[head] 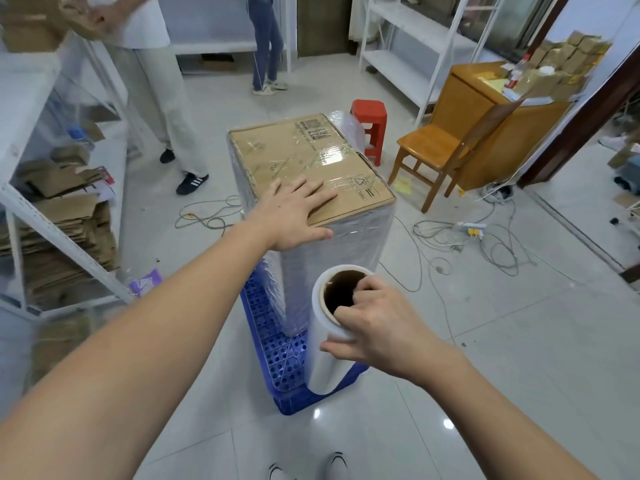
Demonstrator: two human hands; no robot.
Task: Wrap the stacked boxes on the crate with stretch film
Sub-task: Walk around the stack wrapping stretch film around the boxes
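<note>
the stacked boxes [311,161] stand as one tall column on the blue crate [273,344], long axis vertical, mid-floor right in front of the person. the stack's sides are covered in cloudy stretch film [332,258] from the top edge down toward the crate; the brown cardboard top face shows printed labels and shiny strips of film or tape across it. that top face is a rectangle, its long side running from the near right corner away toward the far left.

left hand [294,213] lies flat on the near corner of the top box, palm down, fingers straight and spread wide, thumb hanging over the near edge against the film — it grips nothing.

right hand [370,323] holds the stretch film roll [329,337] at its upper end — fingers curled over the rim into the brown cardboard core, thumb pressed on the outside of the roll. the roll is upright, tilted slightly, open core facing up toward the camera, lower end down over the near right part of the crate. it sits just beside the wrapped stack's near face; cannot tell whether film runs from the roll to the stack.

around: a red stool [370,128] behind the stack, a wooden chair [436,150] to the right, loose cables [460,237] on the tile floor, white shelving [38,188] with flattened cardboard on the left, two people standing at the far side.
</note>
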